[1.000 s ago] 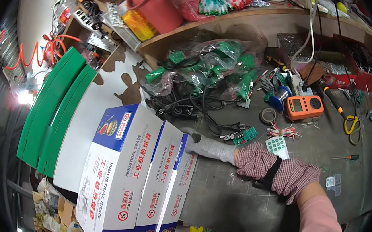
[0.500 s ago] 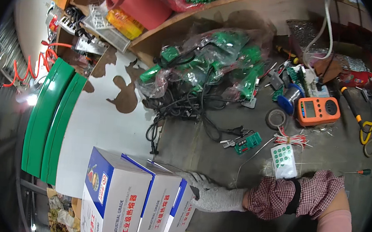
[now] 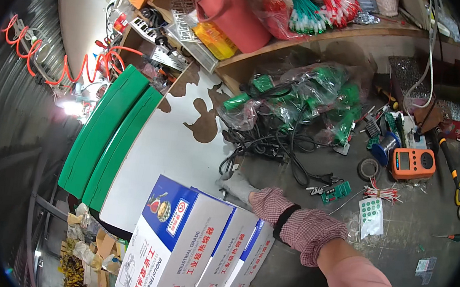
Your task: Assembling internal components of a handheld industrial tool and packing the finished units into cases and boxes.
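Note:
My right hand (image 3: 235, 184), in a grey glove with a checked sleeve cover and a pink sleeve behind it, reaches in from the lower right. It lies low on the grey bench at the far end of three white and blue cardboard boxes (image 3: 187, 239) standing side by side. Its fingertips are next to a tangle of black cables (image 3: 274, 148) and the white panel (image 3: 174, 149). The nearest box partly hides the fingers, so I cannot tell if they grip anything. My left hand is out of view.
Two green plastic panels (image 3: 109, 132) lean at the left. Bags of green circuit boards (image 3: 301, 95) lie behind the cables. An orange meter (image 3: 412, 164), a tape roll (image 3: 369, 168), a small circuit board (image 3: 336, 191) and a dotted sheet (image 3: 371, 215) sit at the right. A red jug (image 3: 237, 11) stands on the shelf.
My right hand has slid from beside the boxes up and left to their far end, near the cables. The view has shifted with my head.

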`<control>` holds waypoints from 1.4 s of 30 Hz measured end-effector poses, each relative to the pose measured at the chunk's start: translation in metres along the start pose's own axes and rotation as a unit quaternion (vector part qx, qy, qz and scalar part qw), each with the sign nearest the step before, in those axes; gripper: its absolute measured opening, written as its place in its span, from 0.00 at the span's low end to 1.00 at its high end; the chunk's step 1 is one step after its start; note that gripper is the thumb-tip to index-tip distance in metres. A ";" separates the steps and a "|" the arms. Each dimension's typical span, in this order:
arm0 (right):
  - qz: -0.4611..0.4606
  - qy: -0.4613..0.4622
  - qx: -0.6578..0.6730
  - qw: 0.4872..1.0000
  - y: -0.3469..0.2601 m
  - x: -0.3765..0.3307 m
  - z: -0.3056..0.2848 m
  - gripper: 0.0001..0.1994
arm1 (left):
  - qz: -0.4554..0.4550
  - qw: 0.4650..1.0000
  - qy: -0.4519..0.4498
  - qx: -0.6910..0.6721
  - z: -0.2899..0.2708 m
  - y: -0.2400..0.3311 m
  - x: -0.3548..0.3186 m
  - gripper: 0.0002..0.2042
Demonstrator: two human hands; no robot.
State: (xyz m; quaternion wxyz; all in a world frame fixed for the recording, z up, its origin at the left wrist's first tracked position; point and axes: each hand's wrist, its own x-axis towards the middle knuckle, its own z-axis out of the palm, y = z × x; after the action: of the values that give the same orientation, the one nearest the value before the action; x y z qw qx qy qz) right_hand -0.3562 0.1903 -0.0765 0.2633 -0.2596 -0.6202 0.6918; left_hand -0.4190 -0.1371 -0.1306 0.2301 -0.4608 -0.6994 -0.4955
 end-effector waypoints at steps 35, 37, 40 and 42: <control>0.170 -0.137 -0.285 0.933 -0.053 -0.210 -0.001 0.36 | -0.003 0.984 0.094 0.153 0.034 -0.028 -0.111 0.34; 0.158 -0.054 -0.285 0.944 -0.030 -0.241 -0.018 0.32 | -0.162 0.970 0.012 0.183 0.024 0.057 -0.087 0.29; 0.087 -0.092 -0.226 0.966 -0.053 -0.238 -0.026 0.32 | -0.269 0.959 -0.088 -0.025 0.018 0.048 -0.061 0.26; 0.005 -0.204 -0.267 0.942 -0.056 -0.267 -0.059 0.29 | -0.159 0.965 -0.174 -0.119 0.042 0.097 -0.058 0.26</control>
State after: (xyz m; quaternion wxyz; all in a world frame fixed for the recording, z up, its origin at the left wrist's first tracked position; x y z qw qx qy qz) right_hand -0.1193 0.0550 -0.0176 0.0490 -0.1770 -0.8210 0.5405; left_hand -0.3012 -0.1146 -0.1456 -0.0333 -0.4470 -0.7290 -0.5174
